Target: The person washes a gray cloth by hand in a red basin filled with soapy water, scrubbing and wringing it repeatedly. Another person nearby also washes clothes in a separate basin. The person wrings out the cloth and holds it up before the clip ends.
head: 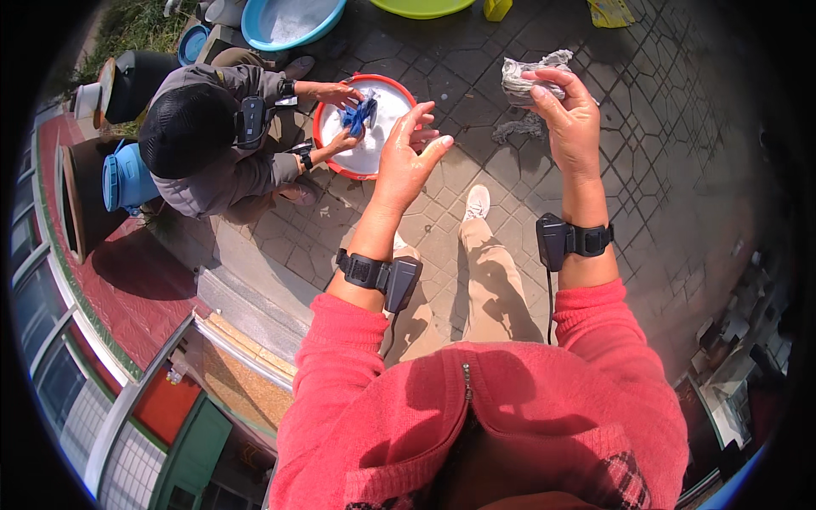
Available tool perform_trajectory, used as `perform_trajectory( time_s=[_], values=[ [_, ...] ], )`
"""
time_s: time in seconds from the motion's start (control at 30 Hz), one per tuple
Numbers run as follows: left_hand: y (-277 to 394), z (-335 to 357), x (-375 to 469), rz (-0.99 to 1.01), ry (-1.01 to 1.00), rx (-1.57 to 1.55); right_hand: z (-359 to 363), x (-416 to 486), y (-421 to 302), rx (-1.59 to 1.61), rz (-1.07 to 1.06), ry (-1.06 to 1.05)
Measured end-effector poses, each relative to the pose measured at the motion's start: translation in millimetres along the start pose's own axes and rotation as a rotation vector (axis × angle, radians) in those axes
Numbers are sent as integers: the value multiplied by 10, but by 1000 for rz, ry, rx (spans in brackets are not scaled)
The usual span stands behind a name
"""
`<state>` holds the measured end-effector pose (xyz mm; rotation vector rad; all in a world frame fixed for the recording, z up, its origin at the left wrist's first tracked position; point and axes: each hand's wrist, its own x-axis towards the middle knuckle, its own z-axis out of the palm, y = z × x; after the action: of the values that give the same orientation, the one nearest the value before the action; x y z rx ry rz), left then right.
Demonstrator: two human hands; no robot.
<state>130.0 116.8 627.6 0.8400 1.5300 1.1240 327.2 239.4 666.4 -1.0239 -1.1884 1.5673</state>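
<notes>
My right hand (572, 124) is raised at the upper right, its fingers and thumb closed on a bunched, pale grey cloth (532, 78). My left hand (408, 150) is held up empty, with the fingers spread and the skin wet-looking. Past its fingertips, on the left, stands a red-rimmed basin (380, 78) of white suds. A co-worker's two hands hold a blue cloth (360, 116) over those suds. Below my right hand, a grey crumpled-looking patch (519, 127) shows on the paving; whether it is cloth or foam I cannot tell.
A crouching co-worker (191, 127) in a dark cap is at the left. Beyond are a blue basin (252, 29) of sudsy water and a yellow-green basin (424, 11). A blue lidded barrel (131, 177) stands behind the co-worker. Stone steps (248, 306) rise at lower left.
</notes>
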Motion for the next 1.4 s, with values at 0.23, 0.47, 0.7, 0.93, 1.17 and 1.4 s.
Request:
perform_trajectory(
  time_s=[0.23,0.47,0.7,0.93,1.17,1.4],
  values=[
    [1605,508,-565,332,-144,306,203,-814,-1550,-310,-101,-228],
    [2331,631,-1407,412,-256,204,52,-1882,-2634,-730,-184,-134],
    [2713,1005,-1865,274,-561,-360,-557,-3007,-3026,-1174,-240,284],
    [2907,1447,-2673,241,-597,-472,-998,-3922,-3227,-1168,-141,848],
    [2722,2285,-3795,309,-856,-252,-868,-4532,-3302,42,235,310],
    [2636,2908,-4762,163,-1017,33,-1554,-5468,-3521,259,-156,538]
  ],
)
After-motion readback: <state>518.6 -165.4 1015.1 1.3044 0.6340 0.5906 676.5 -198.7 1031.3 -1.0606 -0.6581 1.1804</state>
